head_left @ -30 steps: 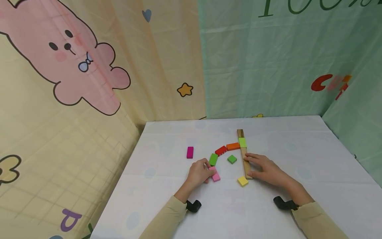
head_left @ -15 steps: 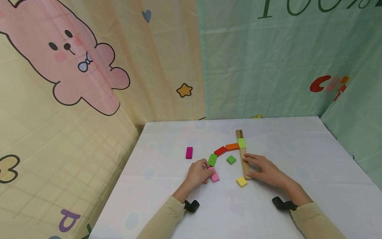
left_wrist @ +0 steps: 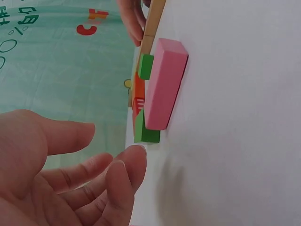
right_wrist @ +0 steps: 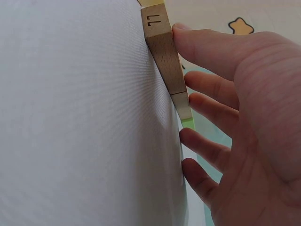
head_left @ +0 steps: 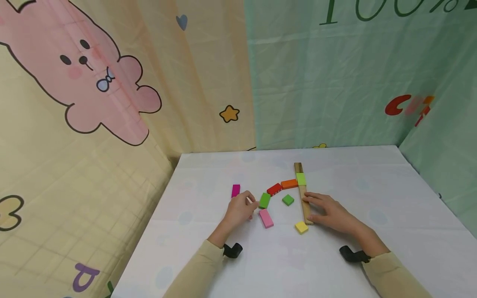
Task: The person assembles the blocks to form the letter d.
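Note:
My left hand (head_left: 239,209) hovers left of the pink block (head_left: 266,218), holding nothing; its thumb stands apart from the bent fingers in the left wrist view. Behind that hand the magenta block (head_left: 236,190) is partly hidden. The pink block lies at the near end of a curved row with a green block (head_left: 264,200), a red block (head_left: 274,189) and an orange block (head_left: 289,183). My right hand (head_left: 331,212) rests its thumb and fingertips along the side of a straight row of plain wooden blocks (right_wrist: 164,61), which includes a light green block (head_left: 301,179).
A small green block (head_left: 288,200) lies inside the curve. Near the bottom of the wooden row sits a yellow block (head_left: 301,227). All stand on a white-covered table (head_left: 298,265), with printed curtains (head_left: 201,82) behind and at the sides.
My left hand has let go of the pink block and moved left and slightly away from me, now overlapping the magenta block. My right hand stays at the wooden row.

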A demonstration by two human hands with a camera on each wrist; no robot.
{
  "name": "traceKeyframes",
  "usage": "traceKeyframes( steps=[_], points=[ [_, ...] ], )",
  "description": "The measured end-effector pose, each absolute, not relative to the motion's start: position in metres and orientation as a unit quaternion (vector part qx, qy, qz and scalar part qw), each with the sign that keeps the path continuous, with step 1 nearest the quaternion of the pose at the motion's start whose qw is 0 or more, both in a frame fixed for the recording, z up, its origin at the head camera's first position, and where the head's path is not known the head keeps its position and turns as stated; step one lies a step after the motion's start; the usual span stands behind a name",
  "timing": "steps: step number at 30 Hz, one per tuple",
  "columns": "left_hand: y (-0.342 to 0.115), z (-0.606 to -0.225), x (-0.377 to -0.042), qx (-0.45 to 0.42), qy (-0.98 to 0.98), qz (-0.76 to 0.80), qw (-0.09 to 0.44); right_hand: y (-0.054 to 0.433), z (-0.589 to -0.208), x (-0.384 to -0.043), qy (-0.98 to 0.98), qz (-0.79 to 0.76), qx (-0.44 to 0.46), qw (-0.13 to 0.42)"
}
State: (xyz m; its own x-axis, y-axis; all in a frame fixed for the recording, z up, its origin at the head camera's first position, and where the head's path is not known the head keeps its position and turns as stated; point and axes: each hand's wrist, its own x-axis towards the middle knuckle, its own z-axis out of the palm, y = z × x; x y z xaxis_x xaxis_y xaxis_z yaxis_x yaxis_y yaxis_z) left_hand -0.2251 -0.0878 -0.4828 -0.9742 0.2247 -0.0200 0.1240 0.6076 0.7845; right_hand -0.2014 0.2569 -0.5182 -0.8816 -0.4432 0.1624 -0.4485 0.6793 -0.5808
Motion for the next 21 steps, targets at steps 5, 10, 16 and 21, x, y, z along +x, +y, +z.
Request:
traceKeyframes(
  steps=[5, 10, 16, 21],
  points=[
    [-0.098, -0.475, -0.231, 0.097, 0.908, 0.408, 0.022, 0.256, -0.518, -0.201, -0.916, 0.319, 0.245, 0.007],
    [-0.105, -0.47, -0.238, 0.103, 0.916, 0.387, -0.015, 0.255, -0.518, -0.201, -0.917, 0.317, 0.242, 0.006],
    [-0.113, -0.467, -0.247, 0.091, 0.919, 0.377, -0.066, 0.255, -0.517, -0.2, -0.916, 0.32, 0.241, 0.008],
    [-0.119, -0.471, -0.259, 0.063, 0.924, 0.365, -0.094, 0.255, -0.517, -0.2, -0.918, 0.317, 0.238, 0.01]
  ],
)
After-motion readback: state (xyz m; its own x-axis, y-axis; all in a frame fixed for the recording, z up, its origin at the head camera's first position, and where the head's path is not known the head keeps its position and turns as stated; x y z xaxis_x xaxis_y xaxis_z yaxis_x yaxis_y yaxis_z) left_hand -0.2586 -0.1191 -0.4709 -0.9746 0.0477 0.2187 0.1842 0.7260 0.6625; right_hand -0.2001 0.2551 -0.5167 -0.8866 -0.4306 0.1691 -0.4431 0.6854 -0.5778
